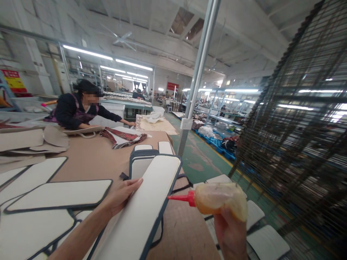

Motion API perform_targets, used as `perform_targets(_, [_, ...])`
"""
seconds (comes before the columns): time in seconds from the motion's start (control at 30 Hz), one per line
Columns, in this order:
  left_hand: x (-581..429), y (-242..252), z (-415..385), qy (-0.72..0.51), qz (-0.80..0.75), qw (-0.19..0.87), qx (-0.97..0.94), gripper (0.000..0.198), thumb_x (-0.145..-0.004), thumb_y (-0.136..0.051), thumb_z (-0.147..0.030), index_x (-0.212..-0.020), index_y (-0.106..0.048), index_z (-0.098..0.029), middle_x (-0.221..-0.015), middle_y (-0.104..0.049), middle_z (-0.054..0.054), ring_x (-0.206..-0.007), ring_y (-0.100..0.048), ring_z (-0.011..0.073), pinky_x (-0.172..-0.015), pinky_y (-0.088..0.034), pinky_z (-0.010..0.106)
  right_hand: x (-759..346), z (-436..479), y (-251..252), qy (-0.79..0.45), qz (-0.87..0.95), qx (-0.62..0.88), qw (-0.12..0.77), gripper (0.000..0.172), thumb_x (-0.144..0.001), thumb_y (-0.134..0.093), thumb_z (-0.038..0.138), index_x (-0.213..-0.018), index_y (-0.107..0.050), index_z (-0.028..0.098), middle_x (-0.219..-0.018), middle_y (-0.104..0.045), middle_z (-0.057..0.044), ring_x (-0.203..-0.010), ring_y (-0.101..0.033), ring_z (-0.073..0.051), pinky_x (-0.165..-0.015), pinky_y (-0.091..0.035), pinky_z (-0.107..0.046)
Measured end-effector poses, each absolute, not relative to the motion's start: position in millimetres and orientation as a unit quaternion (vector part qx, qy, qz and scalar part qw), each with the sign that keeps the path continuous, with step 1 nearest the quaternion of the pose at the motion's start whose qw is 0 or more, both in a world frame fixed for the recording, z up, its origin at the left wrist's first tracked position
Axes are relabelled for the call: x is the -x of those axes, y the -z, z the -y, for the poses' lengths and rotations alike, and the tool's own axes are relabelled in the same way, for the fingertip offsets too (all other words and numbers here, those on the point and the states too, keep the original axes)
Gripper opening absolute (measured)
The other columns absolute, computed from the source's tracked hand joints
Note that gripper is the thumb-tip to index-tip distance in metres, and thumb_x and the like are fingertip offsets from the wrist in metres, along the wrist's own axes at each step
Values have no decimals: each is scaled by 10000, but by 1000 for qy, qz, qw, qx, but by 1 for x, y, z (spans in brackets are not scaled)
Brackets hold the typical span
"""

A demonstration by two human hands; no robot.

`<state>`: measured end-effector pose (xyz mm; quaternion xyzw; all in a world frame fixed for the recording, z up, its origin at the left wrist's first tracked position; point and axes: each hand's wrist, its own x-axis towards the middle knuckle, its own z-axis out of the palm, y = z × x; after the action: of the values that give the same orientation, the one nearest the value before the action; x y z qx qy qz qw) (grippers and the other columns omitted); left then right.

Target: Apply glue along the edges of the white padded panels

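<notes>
Your left hand (123, 195) grips the long edge of the dark-trimmed white panel (148, 202) at the bench's (86, 162) right edge, likely steadying it. Your right hand (230, 231) is clenched round the glue bottle (221, 200), with the red nozzle (180, 197) aimed at the trim.

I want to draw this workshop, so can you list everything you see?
long panel: one, white with dark edging, tilted up under the left hand
glue bottle: one, amber with red nozzle, in the right hand
flat panels: several, white with dark edging, table's left side
stacked panels: a few, white, behind the long panel
table: one, brown
patterned fabric: one heap, red, table's far end
beige pieces: several, far left
co-worker: one, dark clothes, leaning over the table
pole: one, grey, centre
wire rack: one, dark, right
left hand: grips the long panel
right hand: holds the glue bottle
</notes>
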<state>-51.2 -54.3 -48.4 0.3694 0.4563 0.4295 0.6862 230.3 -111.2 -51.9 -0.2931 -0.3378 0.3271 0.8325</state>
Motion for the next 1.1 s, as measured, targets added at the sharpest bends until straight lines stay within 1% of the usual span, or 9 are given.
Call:
perform_targets(0.1, [50, 48, 54, -435, -459, 681, -370, 463, -535, -849, -459, -815, -728, -110, -683, -757, 81, -551, -664, 171, -520, -508, 226, -227, 112, 52, -346, 345, 287, 824, 419, -637, -825, 291, -1018, -655, 249, -891, -730, -15, -819, -686, -187, -731, -578, -265])
perform_targets(0.2, [48, 45, 54, -442, -470, 670, -367, 480, -510, -858, -460, -811, -724, -110, -672, -754, 74, -533, -655, 168, -501, -502, 225, -226, 112, 45, -353, 333, 278, 829, 441, -640, -821, 307, -1047, -656, 259, -888, -727, 11, -816, -681, -171, -734, -571, -244])
perform_targets(0.33, [46, 44, 55, -446, -475, 662, -371, 508, -504, -856, -467, -835, -716, -108, -671, -755, 72, -547, -668, 180, -497, -506, 224, -227, 109, 33, -342, 316, 286, 838, 493, -595, -837, 331, -1050, -672, 234, -924, -713, -14, -866, -674, -217, -741, -573, -301])
perform_targets(0.43, [45, 46, 54, -448, -474, 667, -359, 528, -473, -867, -466, -829, -711, -109, -680, -758, 75, -540, -665, 179, -498, -514, 226, -229, 106, 32, -331, 320, 285, 841, 526, -546, -864, 313, -1033, -681, 238, -926, -708, -14, -845, -671, -209, -746, -571, -296])
perform_targets(0.57, [45, 51, 53, -452, -473, 673, -344, 501, -453, -879, -442, -784, -706, -108, -668, -756, 87, -531, -666, 186, -495, -526, 234, -230, 107, 41, -347, 321, 274, 837, 501, -548, -876, 293, -1010, -688, 243, -875, -715, -12, -805, -681, -192, -730, -578, -273])
perform_targets(0.63, [44, 51, 52, -453, -470, 675, -343, 461, -484, -875, -413, -783, -704, -107, -672, -756, 92, -535, -671, 192, -502, -535, 241, -231, 109, 47, -361, 311, 276, 835, 500, -545, -884, 282, -1005, -691, 244, -860, -722, -12, -794, -689, -184, -725, -577, -251])
perform_targets(0.73, [43, 50, 51, -450, -473, 677, -339, 376, -561, -850, -358, -798, -704, -105, -675, -756, 96, -534, -678, 202, -501, -541, 249, -231, 112, 53, -381, 313, 277, 825, 514, -555, -881, 277, -1028, -684, 242, -894, -729, -21, -805, -696, -183, -735, -576, -242])
perform_targets(0.87, [43, 48, 48, -460, -482, 670, -328, 254, -674, -787, -302, -799, -705, -97, -657, -751, 100, -514, -671, 190, -496, -539, 241, -229, 116, 57, -387, 339, 269, 814, 493, -597, -860, 271, -1054, -675, 256, -904, -735, -15, -820, -701, -181, -743, -573, -237])
perform_targets(1.1, [46, 50, 42, -469, -492, 663, -313, 181, -769, -703, -254, -793, -709, -74, -640, -743, 118, -505, -667, 191, -497, -543, 256, -225, 122, 61, -400, 375, 276, 789, 411, -651, -825, 289, -1036, -684, 262, -875, -744, -34, -769, -711, -211, -692, -588, -270])
